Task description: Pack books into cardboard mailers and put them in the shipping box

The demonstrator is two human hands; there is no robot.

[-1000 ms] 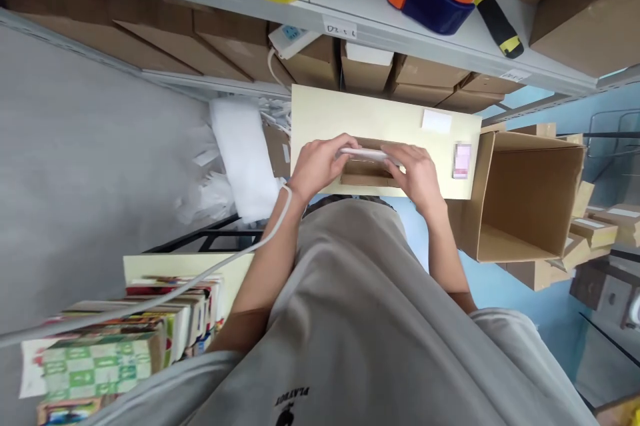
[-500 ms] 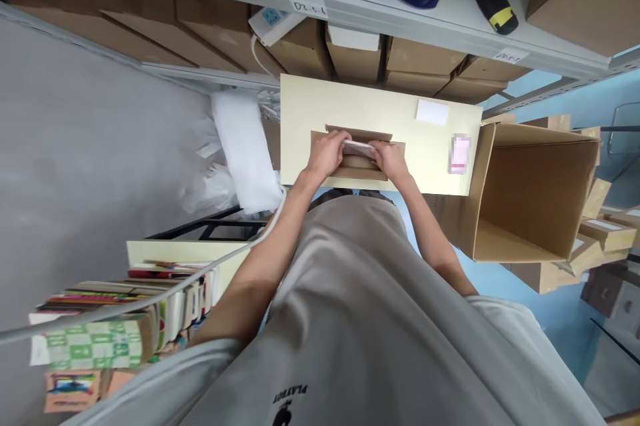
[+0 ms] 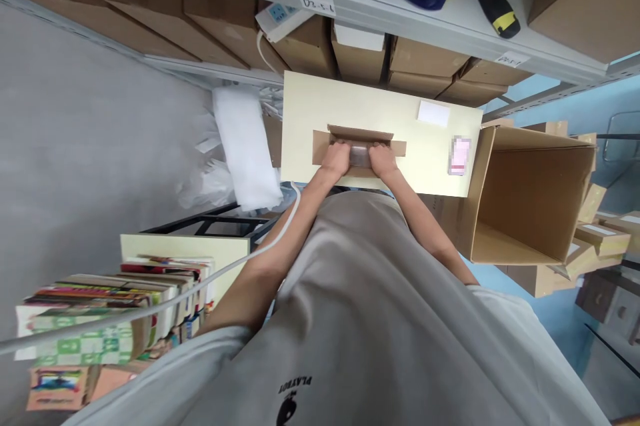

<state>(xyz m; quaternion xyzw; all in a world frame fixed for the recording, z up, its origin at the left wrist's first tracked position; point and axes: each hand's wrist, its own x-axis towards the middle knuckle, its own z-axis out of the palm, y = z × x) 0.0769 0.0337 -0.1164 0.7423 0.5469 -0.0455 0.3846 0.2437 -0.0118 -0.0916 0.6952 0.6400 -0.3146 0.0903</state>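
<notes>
An open cardboard box [image 3: 320,148], flaps spread outward, sits on the pale yellow tabletop. Inside its opening lies a flat, shiny greyish item [image 3: 359,156] that looks wrapped in clear plastic; its exact kind is unclear. My left hand [image 3: 337,158] has curled fingers at the item's left end, and my right hand [image 3: 383,159] grips the right end the same way. Both sets of fingertips dip into the box and are partly hidden.
A white card [image 3: 433,113] and a pink blurred object [image 3: 459,156] lie on the table's right. Beyond stands a large open carton [image 3: 530,199]. White foam wrap [image 3: 245,146] is at left, near a hanging cable [image 3: 250,255] and books [image 3: 115,306]. Shelves with boxes [image 3: 425,56] run behind.
The flat item has gone down from above the box's opening into it, levelling out. Both hands have lowered with it and moved slightly closer together.
</notes>
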